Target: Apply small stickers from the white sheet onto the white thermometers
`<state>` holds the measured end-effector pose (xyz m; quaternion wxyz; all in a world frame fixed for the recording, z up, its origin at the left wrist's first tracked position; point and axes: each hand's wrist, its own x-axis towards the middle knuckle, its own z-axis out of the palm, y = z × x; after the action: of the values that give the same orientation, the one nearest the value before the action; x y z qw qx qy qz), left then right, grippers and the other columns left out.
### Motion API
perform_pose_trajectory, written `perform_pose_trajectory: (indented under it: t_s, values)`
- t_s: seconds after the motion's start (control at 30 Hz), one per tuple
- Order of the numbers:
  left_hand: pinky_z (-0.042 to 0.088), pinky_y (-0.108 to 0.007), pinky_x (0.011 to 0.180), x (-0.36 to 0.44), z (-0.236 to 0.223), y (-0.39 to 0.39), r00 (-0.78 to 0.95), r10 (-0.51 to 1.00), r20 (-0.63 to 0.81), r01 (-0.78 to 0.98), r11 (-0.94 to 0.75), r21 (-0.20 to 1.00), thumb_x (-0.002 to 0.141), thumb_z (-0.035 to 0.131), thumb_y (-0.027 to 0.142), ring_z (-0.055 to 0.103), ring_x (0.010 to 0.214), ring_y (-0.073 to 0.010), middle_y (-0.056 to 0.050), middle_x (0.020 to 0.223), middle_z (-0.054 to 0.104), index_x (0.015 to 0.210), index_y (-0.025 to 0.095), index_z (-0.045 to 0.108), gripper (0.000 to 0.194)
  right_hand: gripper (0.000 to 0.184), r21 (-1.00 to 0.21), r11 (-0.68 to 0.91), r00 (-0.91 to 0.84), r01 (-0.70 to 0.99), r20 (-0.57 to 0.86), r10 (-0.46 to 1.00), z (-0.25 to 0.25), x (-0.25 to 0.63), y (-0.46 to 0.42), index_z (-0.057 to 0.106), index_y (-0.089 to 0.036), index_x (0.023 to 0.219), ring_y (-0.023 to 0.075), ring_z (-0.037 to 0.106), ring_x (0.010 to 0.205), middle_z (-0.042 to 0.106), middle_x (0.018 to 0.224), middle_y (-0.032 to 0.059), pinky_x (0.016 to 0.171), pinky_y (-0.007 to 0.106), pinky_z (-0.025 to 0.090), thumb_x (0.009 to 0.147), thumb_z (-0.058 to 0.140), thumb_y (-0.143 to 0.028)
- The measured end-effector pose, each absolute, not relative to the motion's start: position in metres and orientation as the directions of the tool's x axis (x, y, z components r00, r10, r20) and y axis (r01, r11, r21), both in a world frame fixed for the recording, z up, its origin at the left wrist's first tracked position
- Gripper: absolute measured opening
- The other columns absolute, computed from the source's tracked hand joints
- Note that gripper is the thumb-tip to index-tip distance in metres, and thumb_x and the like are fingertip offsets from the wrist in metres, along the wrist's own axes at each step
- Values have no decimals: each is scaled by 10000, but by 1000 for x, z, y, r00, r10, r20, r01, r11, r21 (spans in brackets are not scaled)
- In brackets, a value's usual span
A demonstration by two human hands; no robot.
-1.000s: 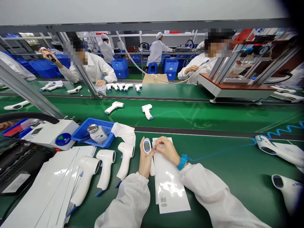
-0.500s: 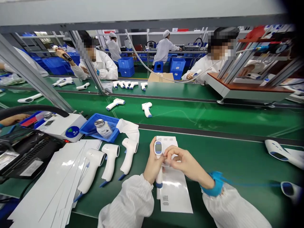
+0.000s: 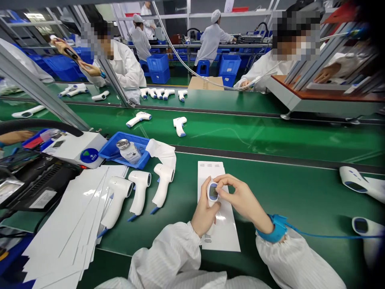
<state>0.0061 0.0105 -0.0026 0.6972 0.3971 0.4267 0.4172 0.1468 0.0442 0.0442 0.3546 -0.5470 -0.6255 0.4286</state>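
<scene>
Green conveyor worktop (image 3: 288, 192) runs across the view, with a second belt beyond it and a co-worker in a white coat (image 3: 124, 60) on its far side. Left of the hands lie a stack of white sheets (image 3: 69, 224), three white thermometers (image 3: 140, 190), and a blue tray (image 3: 108, 150) holding a metal-capped bottle (image 3: 128, 151), with a white cloth (image 3: 161, 149) just beside the tray; two more thermometers (image 3: 356, 180) sit at the right edge, well apart from the hands. A white card (image 3: 224, 237) lies flat between these groups, its far edge near the dark strip along the belt. Half a second ago the handheld thermometer (image 3: 213, 194) stood higher over the card; now it has dropped low above the card, tilted, with its display facing up. The left hand (image 3: 204, 212) has a closed grip around its body. The right hand (image 3: 243, 196) arches over its head, fingertips at the top edge, though whether they pinch anything cannot be told. A blue wrist strap (image 3: 276, 228) circles the right wrist.
</scene>
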Motion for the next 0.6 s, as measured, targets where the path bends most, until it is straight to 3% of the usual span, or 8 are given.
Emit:
perform_pose_trajectory:
  t_s: [0.33, 0.6]
  values:
    - [399, -191, 363, 5, 7, 13, 272, 922, -276, -221, 339, 914, 806, 557, 146, 585, 631, -108, -62, 1586, 231, 1500, 371, 241, 795, 79, -906, 37, -123, 422, -17, 992, 52, 142, 48, 608, -239, 693, 210, 636, 940, 690, 958, 28, 851, 356, 480, 767, 588, -222]
    - [402, -191, 352, 7, 6, 14, 269, 925, -269, -213, 330, 920, 799, 567, 154, 577, 594, -91, -60, 1570, 265, 1493, 379, 243, 798, 71, -933, 14, -91, 359, -20, 996, 50, 140, 48, 615, -228, 697, 200, 634, 938, 688, 939, 29, 865, 341, 469, 765, 596, -222]
